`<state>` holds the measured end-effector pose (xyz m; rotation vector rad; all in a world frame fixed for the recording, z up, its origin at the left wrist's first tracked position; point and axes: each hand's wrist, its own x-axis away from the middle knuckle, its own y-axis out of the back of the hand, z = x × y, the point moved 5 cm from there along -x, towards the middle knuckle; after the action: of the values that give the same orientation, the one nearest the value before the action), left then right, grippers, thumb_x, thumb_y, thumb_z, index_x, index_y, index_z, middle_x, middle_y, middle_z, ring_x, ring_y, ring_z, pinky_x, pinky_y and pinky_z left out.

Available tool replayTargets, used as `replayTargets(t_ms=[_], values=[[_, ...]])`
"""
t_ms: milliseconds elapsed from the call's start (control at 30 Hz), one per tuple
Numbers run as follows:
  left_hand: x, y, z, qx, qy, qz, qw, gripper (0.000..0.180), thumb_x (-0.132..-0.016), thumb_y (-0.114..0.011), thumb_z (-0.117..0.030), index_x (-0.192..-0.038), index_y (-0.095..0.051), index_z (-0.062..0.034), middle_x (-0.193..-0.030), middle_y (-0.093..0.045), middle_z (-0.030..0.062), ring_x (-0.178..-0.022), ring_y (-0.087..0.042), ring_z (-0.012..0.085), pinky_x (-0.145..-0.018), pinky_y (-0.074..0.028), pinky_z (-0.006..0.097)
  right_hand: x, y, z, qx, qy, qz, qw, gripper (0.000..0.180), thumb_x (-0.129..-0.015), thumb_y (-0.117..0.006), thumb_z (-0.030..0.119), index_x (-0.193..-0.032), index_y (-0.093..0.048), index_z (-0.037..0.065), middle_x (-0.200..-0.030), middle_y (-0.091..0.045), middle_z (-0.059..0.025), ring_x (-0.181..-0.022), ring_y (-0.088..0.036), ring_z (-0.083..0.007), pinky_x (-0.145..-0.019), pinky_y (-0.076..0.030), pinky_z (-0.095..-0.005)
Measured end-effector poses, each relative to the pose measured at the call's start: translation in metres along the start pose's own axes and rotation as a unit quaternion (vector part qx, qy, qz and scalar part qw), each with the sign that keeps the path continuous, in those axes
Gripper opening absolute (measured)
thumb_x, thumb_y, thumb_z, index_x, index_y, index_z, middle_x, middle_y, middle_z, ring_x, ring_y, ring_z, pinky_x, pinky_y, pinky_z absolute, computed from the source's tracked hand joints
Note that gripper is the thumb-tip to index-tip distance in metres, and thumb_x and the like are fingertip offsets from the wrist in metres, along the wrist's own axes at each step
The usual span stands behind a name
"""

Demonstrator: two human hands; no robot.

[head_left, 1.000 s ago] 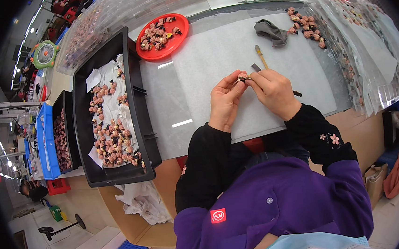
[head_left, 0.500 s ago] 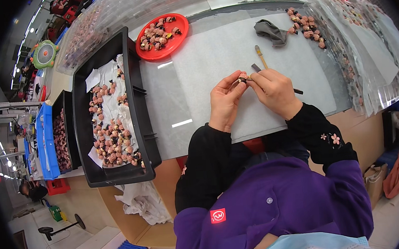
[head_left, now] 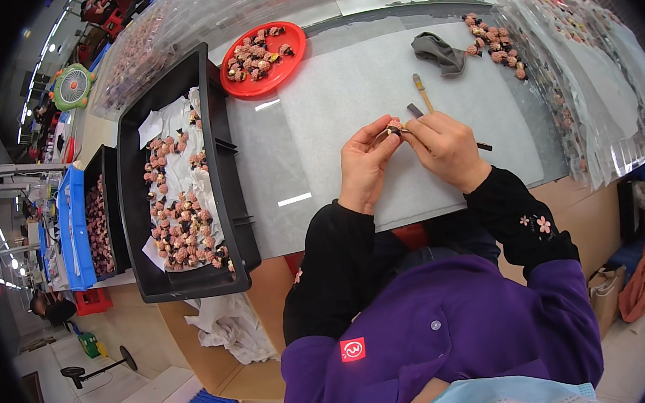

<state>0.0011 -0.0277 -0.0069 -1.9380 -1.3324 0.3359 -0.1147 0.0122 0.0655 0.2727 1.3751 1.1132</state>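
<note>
My left hand [head_left: 365, 164] is closed, its thumb and fingertips pinching a small figurine [head_left: 394, 124] with a bumpy pink top and a dark and cream lower part. My right hand [head_left: 443, 150] is closed too, its fingertips meeting at the figurine's right side. Something thin seems to sit between those fingertips, too small to make out. Beyond the right hand lies a brush [head_left: 423, 91] with a pale wooden handle. A dark rod [head_left: 482, 146] shows on both sides of the right hand, its middle hidden by it.
Similar figurines fill a paper-lined black crate [head_left: 227, 171] on the left and lie on a red plate [head_left: 276, 75]. A grey cloth [head_left: 440, 53] rests near a loose figurine cluster [head_left: 497, 44]. Plastic-wrapped trays [head_left: 593, 82] stand at right. White sheeting [head_left: 329, 87] covers the tabletop.
Both hands stay in nearly the same place. The figurine is turned very slightly between the fingertips.
</note>
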Motion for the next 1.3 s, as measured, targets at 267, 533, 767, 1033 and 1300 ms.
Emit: replayTargets(t_ms=[267,533,767,1033,1300], values=[[0.0002,-0.0009,-0.0012,-0.007,-0.007,-0.001,1.0,0.035,-0.077,-0.058,0.01,-0.112,-0.052,0.0065,-0.104,-0.058,0.0128,-0.096,-0.057,0.0172,-0.086,-0.047,0.027,0.0016,-0.0029,-0.0025,-0.018,-0.036,0.004,0.999,0.013,-0.071,-0.067,0.007,-0.082,-0.06,0.005,-0.066,-0.055,-0.0054,-0.06,-0.055,-0.022,-0.051,-0.044,-0.0317],[0.0004,-0.0003,-0.0013,-0.014,-0.008,0.002,1.0,0.035,-0.077,-0.058,0.01,-0.111,-0.052,0.0065,-0.104,-0.058,0.0127,-0.096,-0.057,0.0174,-0.086,-0.047,0.027,0.0036,-0.0046,-0.0021,0.002,-0.05,0.011,0.999,0.009,-0.075,-0.064,0.013,-0.078,-0.058,0.007,-0.064,-0.051,-0.0041,-0.059,-0.054,-0.0201,-0.051,-0.044,-0.0307],[0.0005,0.0009,0.0004,-0.006,-0.005,0.007,1.0,0.036,-0.076,-0.059,0.01,-0.111,-0.053,0.0062,-0.104,-0.059,0.0134,-0.096,-0.057,0.0176,-0.085,-0.048,0.028,0.0017,0.0004,-0.0023,-0.01,-0.002,-0.012,1.0,0.012,-0.073,-0.066,0.012,-0.079,-0.058,0.006,-0.064,-0.051,-0.0036,-0.059,-0.054,-0.0194,-0.051,-0.045,-0.0302],[0.0002,0.0008,0.0009,-0.009,-0.01,0.014,1.0,0.036,-0.076,-0.061,0.01,-0.11,-0.054,0.0056,-0.104,-0.059,0.0131,-0.095,-0.057,0.0177,-0.085,-0.049,0.027,-0.0002,0.0003,-0.0016,0.002,0.02,0.014,1.0,0.013,-0.07,-0.066,0.011,-0.079,-0.058,0.007,-0.064,-0.05,-0.0034,-0.06,-0.054,-0.0184,-0.05,-0.044,-0.0297],[-0.0006,0.0012,0.0014,-0.013,-0.015,0.018,1.0,0.036,-0.075,-0.062,0.01,-0.11,-0.054,0.0053,-0.104,-0.059,0.0128,-0.095,-0.057,0.0175,-0.084,-0.049,0.026,0.0025,-0.0016,-0.0042,-0.017,-0.028,0.019,0.999,0.016,-0.07,-0.068,0.006,-0.082,-0.06,0.004,-0.068,-0.055,-0.0061,-0.062,-0.056,-0.0225,-0.052,-0.045,-0.032]])
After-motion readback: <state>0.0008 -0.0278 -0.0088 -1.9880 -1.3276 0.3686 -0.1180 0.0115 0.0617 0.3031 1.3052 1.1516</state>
